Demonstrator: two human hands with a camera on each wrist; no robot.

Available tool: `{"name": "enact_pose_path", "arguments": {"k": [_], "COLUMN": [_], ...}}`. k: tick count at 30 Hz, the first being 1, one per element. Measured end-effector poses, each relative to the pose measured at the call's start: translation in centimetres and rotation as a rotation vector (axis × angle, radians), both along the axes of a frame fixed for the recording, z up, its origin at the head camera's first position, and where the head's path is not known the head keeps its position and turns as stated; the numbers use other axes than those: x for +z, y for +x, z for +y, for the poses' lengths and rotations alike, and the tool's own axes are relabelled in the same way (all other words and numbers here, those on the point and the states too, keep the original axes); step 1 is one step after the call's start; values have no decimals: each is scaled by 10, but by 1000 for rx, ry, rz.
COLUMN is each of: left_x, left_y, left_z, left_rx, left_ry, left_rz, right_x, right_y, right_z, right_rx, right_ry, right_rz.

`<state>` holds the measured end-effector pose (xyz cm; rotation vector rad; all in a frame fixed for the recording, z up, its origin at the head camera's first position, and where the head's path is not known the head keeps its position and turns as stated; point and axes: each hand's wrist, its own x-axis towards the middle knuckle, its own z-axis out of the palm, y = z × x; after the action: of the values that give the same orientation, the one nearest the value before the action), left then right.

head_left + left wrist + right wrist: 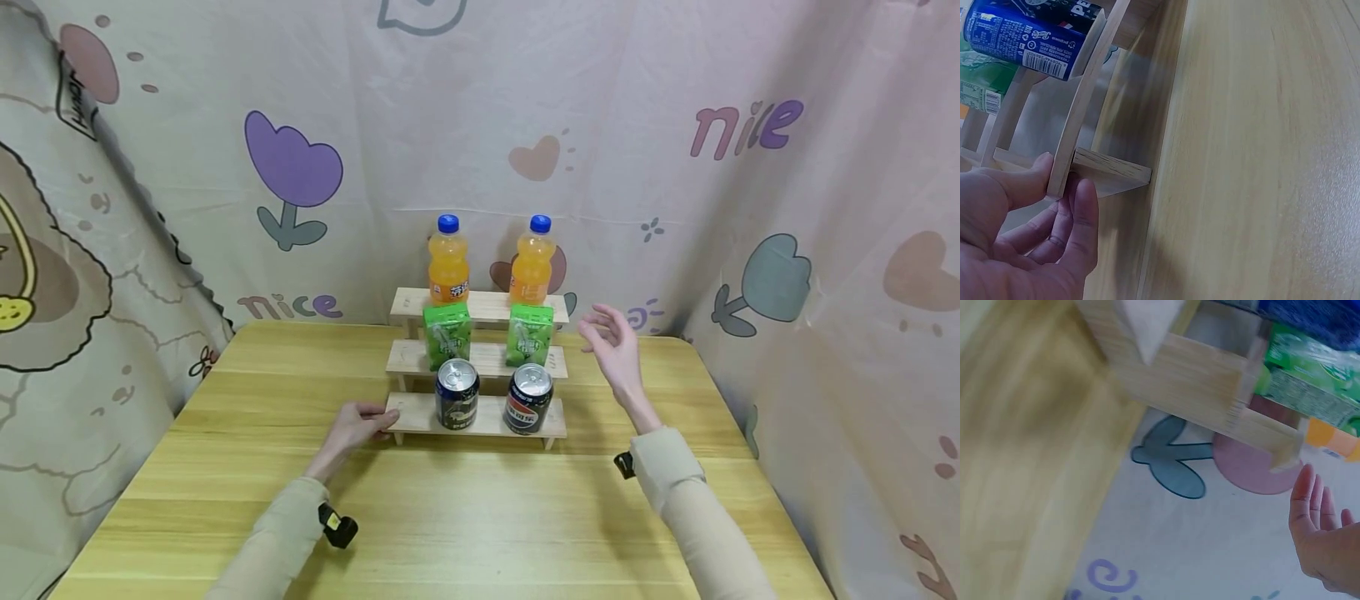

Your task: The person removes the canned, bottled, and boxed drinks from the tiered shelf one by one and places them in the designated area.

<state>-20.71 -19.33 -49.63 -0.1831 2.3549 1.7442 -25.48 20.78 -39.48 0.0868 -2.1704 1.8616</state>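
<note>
A three-step wooden display rack (408, 412) stands on the table. My left hand (360, 423) pinches the left end of its lowest board, thumb above and fingers beneath, as the left wrist view shows. My right hand (615, 346) is raised to the right of the rack, fingers loosely bent and holding nothing. Two dark soda cans (457, 396) stand upright on the lowest step. Two green drink cartons (530, 335) are on the middle step. Along the top step are two orange drink bottles (448, 258) with blue caps.
The rack sits toward the back of a wooden table (480, 525). Behind the table and along both sides hangs a patterned curtain (420, 150). Small black cameras (337, 527) are worn at both wrists.
</note>
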Motion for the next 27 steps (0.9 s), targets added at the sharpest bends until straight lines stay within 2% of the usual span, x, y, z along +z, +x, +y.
{"name": "enact_pose_path", "arguments": {"k": [11,27], "left_x": [0,1], "left_y": [-1,-1], "left_z": [1,1], "left_rx": [3,-7], "left_ry": [12,17], "left_rz": [-16,-26], "right_x": [33,64], "right_y": [-18,-46], "right_z": [-8,-24], "right_rx": [37,73], "right_ry": [66,72], "right_rz": [28,45]}}
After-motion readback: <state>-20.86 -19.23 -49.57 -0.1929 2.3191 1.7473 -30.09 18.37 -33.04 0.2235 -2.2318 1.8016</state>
